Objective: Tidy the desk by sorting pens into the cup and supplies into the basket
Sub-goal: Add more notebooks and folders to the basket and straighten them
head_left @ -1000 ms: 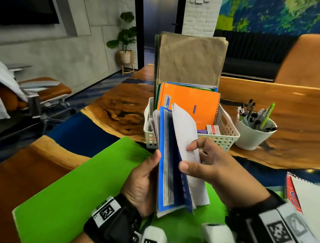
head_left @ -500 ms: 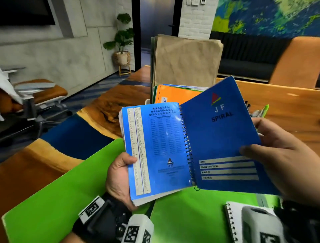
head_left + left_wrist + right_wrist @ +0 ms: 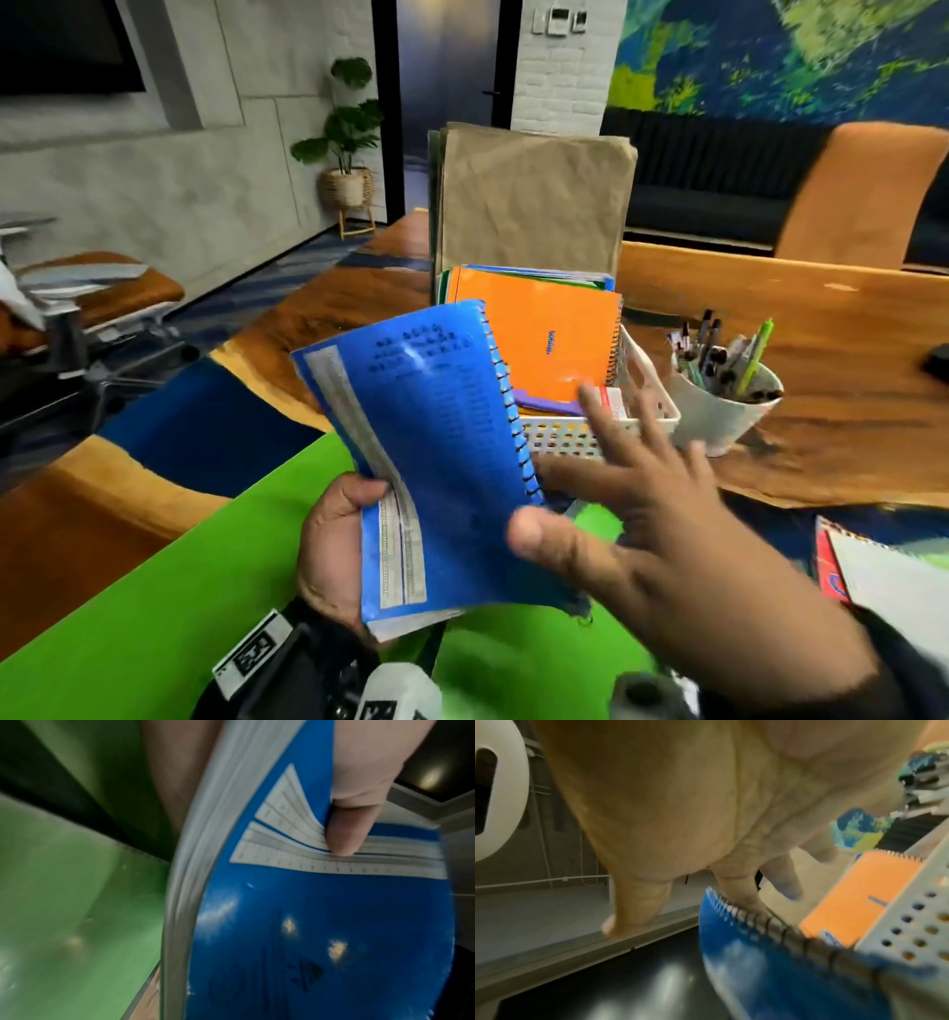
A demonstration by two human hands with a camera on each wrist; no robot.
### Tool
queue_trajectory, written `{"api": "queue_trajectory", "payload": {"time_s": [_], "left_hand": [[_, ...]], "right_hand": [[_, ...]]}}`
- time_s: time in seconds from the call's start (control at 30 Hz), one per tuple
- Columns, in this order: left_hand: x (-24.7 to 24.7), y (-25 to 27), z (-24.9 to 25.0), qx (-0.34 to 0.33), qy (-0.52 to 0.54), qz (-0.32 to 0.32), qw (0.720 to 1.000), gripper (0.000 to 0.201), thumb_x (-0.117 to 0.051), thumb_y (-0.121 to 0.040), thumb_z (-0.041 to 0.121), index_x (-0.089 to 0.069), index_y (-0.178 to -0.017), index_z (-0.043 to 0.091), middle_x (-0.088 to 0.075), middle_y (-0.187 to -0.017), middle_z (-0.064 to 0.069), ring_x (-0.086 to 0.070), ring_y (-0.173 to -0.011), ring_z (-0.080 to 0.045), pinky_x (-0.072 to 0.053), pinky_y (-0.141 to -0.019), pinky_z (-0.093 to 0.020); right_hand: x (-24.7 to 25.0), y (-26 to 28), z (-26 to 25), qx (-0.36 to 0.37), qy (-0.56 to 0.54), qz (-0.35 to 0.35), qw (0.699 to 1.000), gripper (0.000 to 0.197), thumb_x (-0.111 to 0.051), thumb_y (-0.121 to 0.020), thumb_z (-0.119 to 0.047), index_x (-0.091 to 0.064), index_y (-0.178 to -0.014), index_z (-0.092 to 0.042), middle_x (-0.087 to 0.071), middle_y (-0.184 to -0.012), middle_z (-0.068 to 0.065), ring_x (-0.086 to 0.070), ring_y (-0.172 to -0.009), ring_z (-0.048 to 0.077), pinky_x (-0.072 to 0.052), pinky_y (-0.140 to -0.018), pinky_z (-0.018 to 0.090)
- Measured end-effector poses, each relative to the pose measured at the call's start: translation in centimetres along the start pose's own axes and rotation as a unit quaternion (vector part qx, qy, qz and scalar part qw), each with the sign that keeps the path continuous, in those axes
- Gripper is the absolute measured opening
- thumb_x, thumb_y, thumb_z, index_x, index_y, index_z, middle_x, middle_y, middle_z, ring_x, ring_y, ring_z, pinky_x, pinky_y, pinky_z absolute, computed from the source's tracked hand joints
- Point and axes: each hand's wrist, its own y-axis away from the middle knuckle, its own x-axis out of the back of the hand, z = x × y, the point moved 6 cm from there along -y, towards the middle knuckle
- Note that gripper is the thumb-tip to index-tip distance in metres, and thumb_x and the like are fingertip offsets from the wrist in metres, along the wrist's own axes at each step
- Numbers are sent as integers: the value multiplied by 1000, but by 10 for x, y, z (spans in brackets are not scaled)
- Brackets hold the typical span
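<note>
My left hand [image 3: 336,545] grips a blue spiral notebook [image 3: 436,442] by its lower left edge and holds it tilted above the green sheet [image 3: 154,591]. The thumb [image 3: 354,825] presses on the ruler print of the notebook's cover [image 3: 321,923]. My right hand [image 3: 626,503] is spread with straight fingers just right of the spiral binding [image 3: 770,925], holding nothing. Behind stands the white perforated basket [image 3: 565,439] with an orange notebook [image 3: 544,339] and brown envelopes [image 3: 529,205] upright in it. The white cup [image 3: 719,416], right of the basket, holds several pens [image 3: 719,354].
Another spiral notebook [image 3: 883,570] with a red cover lies at the right edge on the desk. A small dark object [image 3: 937,360] sits far right on the wooden desk [image 3: 821,318]. Office chairs stand to the left and behind.
The notebook was spread open with my right hand on its front cover. It is now closed and tilted left, and my right hand has let go and spread its fingers.
</note>
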Motion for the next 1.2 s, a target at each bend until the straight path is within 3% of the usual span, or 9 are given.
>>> {"api": "queue_trajectory", "payload": {"time_s": [0.13, 0.3, 0.47, 0.57, 0.73, 0.83, 0.93, 1.07, 1.2], "left_hand": [[-14, 1, -18, 39, -33, -14, 999, 68, -76, -73, 28, -63, -133, -1, -62, -132, -31, -67, -110, -47, -56, -90, -55], [-16, -3, -12, -80, -99, 58, 990, 64, -68, -91, 14, -44, -150, 10, -50, -151, -21, -48, -139, -40, -29, -118, -62], [-49, 11, 3, -100, -239, 91, 962, 36, -49, -92, 5, -71, -122, 10, -67, -131, -19, -68, -116, -34, -56, -95, -53], [-98, 7, 41, -176, -368, 91, 909, 36, -45, -99, 0, -65, -126, 14, -72, -125, -11, -69, -116, -29, -53, -101, -50], [-168, -61, 113, -251, -576, 64, 775, 36, -45, -103, -4, -62, -123, 21, -74, -120, 0, -71, -110, -17, -55, -98, -39], [-185, -127, 130, -223, -719, 23, 658, 33, -49, -103, 0, -62, -116, 28, -71, -119, 1, -68, -104, -15, -53, -98, -38], [-172, -184, 124, -151, -853, 2, 499, 18, -57, -100, 19, -62, -110, 34, -74, -111, -3, -69, -96, -22, -55, -93, -45], [-139, -228, 99, -28, -943, -13, 331, 23, -59, -100, 19, -64, -119, 31, -71, -118, -4, -66, -111, -28, -53, -94, -40], [-124, -245, 76, 12, -969, -5, 245, 40, -53, -102, 13, -55, -142, 18, -63, -135, -10, -58, -121, -32, -42, -92, -29]], "right_hand": [[-12, -7, -10, 67, -170, 32, 983, 49, -63, -83, -61, -52, -127, -45, -61, -125, -28, -56, -117, -6, -48, -100, 36], [-3, -15, 11, 78, -254, 144, 953, 34, -63, -92, -3, -63, -114, -28, -69, -109, -18, -62, -100, -1, -51, -90, 32], [-4, -28, 39, 61, -407, 159, 897, 28, -63, -93, 0, -64, -118, -13, -72, -118, -5, -66, -113, 13, -50, -97, 37], [0, -39, 75, -11, -514, 165, 842, 42, -75, -78, -39, -70, -115, -18, -72, -115, 0, -65, -109, 15, -49, -88, 37], [-8, -53, 133, -92, -604, 183, 770, 49, -74, -68, -43, -72, -110, -18, -68, -124, 6, -61, -92, 11, -43, -76, 32], [-20, -58, 143, -86, -550, 187, 809, 52, -80, -56, -51, -73, -104, -33, -59, -138, -13, -61, -107, 12, -45, -79, 31], [-25, -61, 147, -63, -491, 194, 847, 43, -74, -62, -52, -71, -104, -44, -51, -138, -30, -50, -131, 9, -41, -109, 41], [-27, -64, 153, -45, -430, 224, 873, 48, -70, -62, -55, -68, -106, -35, -50, -138, -22, -49, -130, 7, -38, -114, 45], [-30, -67, 158, -48, -392, 234, 888, 45, -67, -65, -53, -66, -107, -37, -50, -136, -23, -49, -127, 1, -37, -114, 42]]}}
